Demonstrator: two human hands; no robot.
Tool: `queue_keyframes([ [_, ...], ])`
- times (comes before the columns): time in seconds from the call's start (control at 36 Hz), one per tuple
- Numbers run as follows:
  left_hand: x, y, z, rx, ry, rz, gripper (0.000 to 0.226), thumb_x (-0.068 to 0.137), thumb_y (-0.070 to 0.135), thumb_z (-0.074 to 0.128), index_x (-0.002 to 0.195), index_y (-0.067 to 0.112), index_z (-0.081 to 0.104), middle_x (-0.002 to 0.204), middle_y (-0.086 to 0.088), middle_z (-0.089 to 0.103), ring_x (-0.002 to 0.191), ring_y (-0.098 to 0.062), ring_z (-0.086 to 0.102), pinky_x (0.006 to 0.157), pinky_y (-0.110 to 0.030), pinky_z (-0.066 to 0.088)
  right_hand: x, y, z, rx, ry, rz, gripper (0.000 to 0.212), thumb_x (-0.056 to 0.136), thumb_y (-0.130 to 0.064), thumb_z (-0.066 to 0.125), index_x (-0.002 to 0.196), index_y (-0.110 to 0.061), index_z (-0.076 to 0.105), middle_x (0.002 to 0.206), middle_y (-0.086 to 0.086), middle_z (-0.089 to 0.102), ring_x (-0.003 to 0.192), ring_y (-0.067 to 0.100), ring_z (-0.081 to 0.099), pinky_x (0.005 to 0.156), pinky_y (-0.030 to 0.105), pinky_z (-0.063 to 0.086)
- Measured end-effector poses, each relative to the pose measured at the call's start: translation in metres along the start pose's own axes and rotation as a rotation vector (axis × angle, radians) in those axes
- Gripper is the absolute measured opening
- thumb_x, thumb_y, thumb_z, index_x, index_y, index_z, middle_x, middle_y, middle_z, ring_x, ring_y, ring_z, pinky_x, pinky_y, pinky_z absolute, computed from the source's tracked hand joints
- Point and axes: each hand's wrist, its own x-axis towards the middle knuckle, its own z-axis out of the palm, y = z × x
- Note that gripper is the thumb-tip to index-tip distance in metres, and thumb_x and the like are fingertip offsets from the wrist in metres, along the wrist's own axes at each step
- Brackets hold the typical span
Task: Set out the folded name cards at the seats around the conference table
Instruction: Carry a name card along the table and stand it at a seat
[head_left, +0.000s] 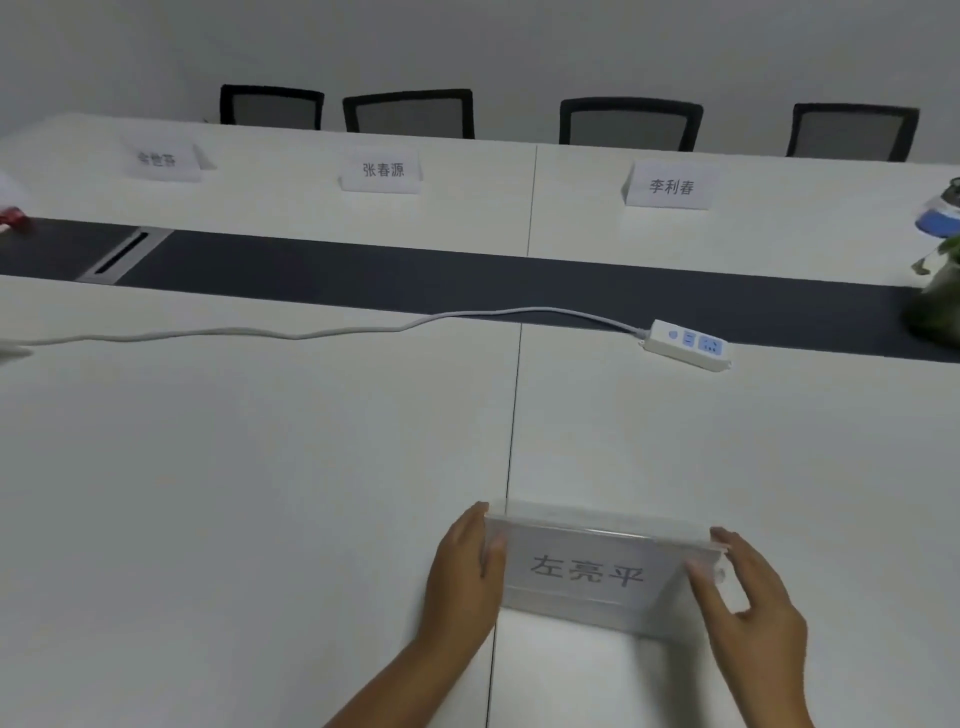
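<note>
The name card (592, 569) stands on the white desk (260, 467) at the near edge, just right of the desk's seam, printed face toward the near seat. Both hands grip it: the left hand (462, 582) curls round its left end, the right hand (748, 608) pinches its right end. 3 other name cards (383, 170) stand along the far side before 4 black chairs (630, 120). A white power strip (687, 344) lies on the dark center band.

The white laminate tabletop (260, 467) carries a dark grey centre strip (363, 280). The folded white name card (589, 571) bears dark grey characters. The white power strip (688, 344) has blue sockets. The mesh chairs (410, 114) are black-framed.
</note>
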Motion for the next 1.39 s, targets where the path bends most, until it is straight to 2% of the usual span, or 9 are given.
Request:
queue_keyframes([
  [0.08, -0.004, 0.011, -0.019, -0.142, 0.091, -0.015, 0.042, 0.092, 0.014, 0.041, 0.132, 0.016, 0.034, 0.127, 0.001, 0.047, 0.121, -0.018, 0.045, 0.1, -0.024, 0.04, 0.001, -0.029, 0.005, 0.068, 0.005, -0.132, 0.07, 0.059, -0.056, 0.044, 0.114, -0.015, 0.059, 0.116, 0.001, 0.057, 0.109, -0.008, 0.045, 0.064, -0.002, 0.037],
  [0.17, -0.001, 0.016, -0.046, -0.27, 0.227, -0.025, 0.042, 0.087, 0.012, 0.049, 0.126, 0.018, 0.036, 0.117, 0.004, 0.051, 0.108, -0.011, 0.051, 0.081, -0.002, 0.042, 0.003, -0.056, 0.026, 0.135, -0.025, -0.25, 0.061, 0.066, -0.05, 0.046, 0.114, -0.015, 0.059, 0.11, -0.006, 0.056, 0.098, -0.027, 0.041, 0.07, 0.001, 0.038],
  [0.31, 0.029, -0.006, -0.102, -0.3, 0.452, -0.078, 0.055, 0.077, 0.006, 0.063, 0.125, 0.012, 0.036, 0.116, 0.003, 0.046, 0.106, -0.013, 0.046, 0.087, -0.021, 0.035, 0.011, -0.108, 0.095, 0.073, -0.171, -0.382, 0.06, 0.074, -0.043, 0.038, 0.12, -0.006, 0.053, 0.119, -0.005, 0.049, 0.104, 0.003, 0.047, 0.079, 0.019, 0.047],
  [0.44, 0.074, -0.06, -0.158, -0.256, 0.506, -0.164, 0.062, 0.077, 0.01, 0.065, 0.129, 0.009, 0.031, 0.123, -0.004, 0.043, 0.108, -0.012, 0.039, 0.094, -0.026, 0.032, 0.017, -0.138, 0.186, 0.086, -0.396, -0.356, 0.046, 0.086, -0.02, 0.052, 0.129, -0.005, 0.041, 0.135, 0.009, 0.047, 0.118, 0.022, 0.05, 0.1, 0.021, 0.032],
  [0.83, 0.163, -0.178, -0.22, -0.267, 0.562, -0.255, 0.058, 0.077, 0.014, 0.067, 0.125, 0.009, 0.035, 0.114, -0.008, 0.051, 0.102, -0.024, 0.052, 0.082, -0.03, 0.041, 0.03, -0.164, 0.343, 0.127, -0.521, -0.264, 0.047, 0.089, -0.004, 0.043, 0.135, -0.009, 0.033, 0.139, 0.008, 0.043, 0.121, 0.024, 0.048, 0.103, 0.023, 0.033],
  [0.97, 0.176, -0.193, -0.222, -0.297, 0.64, -0.273, 0.076, 0.077, 0.016, 0.067, 0.137, 0.011, 0.021, 0.141, -0.011, 0.038, 0.12, -0.022, 0.044, 0.092, -0.026, 0.036, 0.031, -0.16, 0.363, 0.198, -0.556, -0.166, 0.055, 0.087, -0.008, 0.051, 0.136, -0.01, 0.028, 0.123, -0.002, 0.044, 0.109, 0.019, 0.052, 0.089, 0.016, 0.036],
  [1.08, 0.159, -0.217, -0.205, -0.13, 0.691, -0.35, 0.063, 0.08, 0.016, 0.063, 0.134, 0.007, 0.031, 0.138, -0.015, 0.043, 0.126, -0.029, 0.041, 0.099, -0.036, 0.035, 0.026, -0.133, 0.377, 0.033, -0.464, -0.295, 0.019, 0.081, -0.023, 0.051, 0.089, -0.009, 0.061, 0.075, 0.003, 0.058, 0.075, 0.023, 0.052, 0.067, 0.026, 0.035],
  [1.14, 0.151, -0.228, -0.198, -0.027, 0.679, -0.367, 0.056, 0.081, 0.013, 0.061, 0.131, 0.006, 0.036, 0.133, -0.018, 0.048, 0.123, -0.033, 0.044, 0.1, -0.043, 0.037, 0.028, -0.126, 0.383, 0.009, -0.411, -0.344, 0.022, 0.076, -0.021, 0.047, 0.057, -0.01, 0.046, 0.051, -0.001, 0.043, 0.057, 0.023, 0.042, 0.052, 0.024, 0.025],
  [1.39, 0.161, -0.232, -0.194, 0.216, 0.633, -0.381, 0.057, 0.085, 0.013, 0.054, 0.135, 0.003, 0.029, 0.135, -0.021, 0.045, 0.122, -0.038, 0.042, 0.098, -0.048, 0.039, 0.043, -0.132, 0.399, -0.011, -0.311, -0.443, 0.031, 0.076, -0.019, 0.048, 0.051, -0.015, 0.03, 0.044, -0.01, 0.027, 0.051, 0.02, 0.033, 0.048, 0.021, 0.018],
])
